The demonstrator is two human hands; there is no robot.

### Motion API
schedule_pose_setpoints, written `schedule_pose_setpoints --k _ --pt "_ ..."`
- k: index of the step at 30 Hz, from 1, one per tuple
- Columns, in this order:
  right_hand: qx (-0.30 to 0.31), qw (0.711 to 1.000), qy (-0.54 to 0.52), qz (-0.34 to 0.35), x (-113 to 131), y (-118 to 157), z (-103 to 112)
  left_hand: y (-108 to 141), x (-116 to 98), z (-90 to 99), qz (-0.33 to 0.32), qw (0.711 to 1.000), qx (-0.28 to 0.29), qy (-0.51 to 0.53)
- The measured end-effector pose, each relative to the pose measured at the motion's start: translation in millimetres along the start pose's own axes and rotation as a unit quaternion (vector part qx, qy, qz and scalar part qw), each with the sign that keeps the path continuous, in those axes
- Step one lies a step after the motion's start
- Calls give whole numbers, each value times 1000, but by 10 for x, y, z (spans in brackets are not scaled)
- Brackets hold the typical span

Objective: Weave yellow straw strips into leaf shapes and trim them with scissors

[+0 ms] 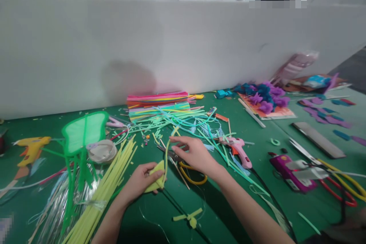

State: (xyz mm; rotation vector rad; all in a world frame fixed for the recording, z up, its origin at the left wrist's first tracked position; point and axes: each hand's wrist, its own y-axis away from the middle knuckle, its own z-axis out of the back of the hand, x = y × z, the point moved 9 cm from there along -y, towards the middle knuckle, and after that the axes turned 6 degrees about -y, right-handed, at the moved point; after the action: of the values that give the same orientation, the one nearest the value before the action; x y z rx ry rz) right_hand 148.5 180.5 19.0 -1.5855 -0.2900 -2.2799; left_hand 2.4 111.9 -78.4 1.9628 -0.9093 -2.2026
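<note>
A flat, pointed yellow piece (pixel 155 175) is pinched between the thumb and fingers of my left hand (pixel 140 183). From its edge a yellow pipe cleaner (pixel 166 156) curves upward. The fingers of my right hand (pixel 193 153) close on that pipe cleaner near its upper part. Below my right hand lie scissors with yellow handles (pixel 197 179), their blades partly hidden. Nearer to me, a small yellow pipe-cleaner knot (pixel 193 222) sits on a dark thin stem. A bundle of yellow pipe cleaners (pixel 98 198) lies left of my left hand.
A pink glue gun (pixel 241 152) lies at right, a yellow glue gun (pixel 32 150) at left. Beside it is a green mesh wing shape (pixel 85 131). Colored pipe cleaners (pixel 157 101) line the back, near a white partition (pixel 183 45). Large scissors (pixel 305 150) and a purple device (pixel 294 173) lie right.
</note>
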Motion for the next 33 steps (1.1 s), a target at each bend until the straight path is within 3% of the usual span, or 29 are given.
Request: schedule_pose_setpoints --k 3,5,8,11,13,15,21,27,33 --pt "32 990 -134 -3 -35 -99 -201 5 -2 0 -11 1000 0 7" --pt "-5 982 -189 -13 -129 -119 -206 12 -3 14 -17 1000 -5 16" --pt "-51 981 -177 -55 -314 -60 -154 20 -2 45 -15 999 -16 34" --pt "35 983 -134 -123 -452 59 -276 24 -28 43 -19 999 -20 34" --pt "109 970 -147 -161 -499 157 -405 28 -53 -1 -24 999 -7 28" --pt "140 957 -181 -178 -507 216 -485 36 -74 -60 -28 999 10 18" --pt "135 941 -253 -182 -499 218 -563 84 -67 -234 -21 995 88 -28" --pt "134 927 -293 -190 -527 202 -558 84 -41 -238 -15 994 98 -55" --pt "98 953 -235 -167 -485 151 -481 95 -30 -248 -13 992 96 -83"
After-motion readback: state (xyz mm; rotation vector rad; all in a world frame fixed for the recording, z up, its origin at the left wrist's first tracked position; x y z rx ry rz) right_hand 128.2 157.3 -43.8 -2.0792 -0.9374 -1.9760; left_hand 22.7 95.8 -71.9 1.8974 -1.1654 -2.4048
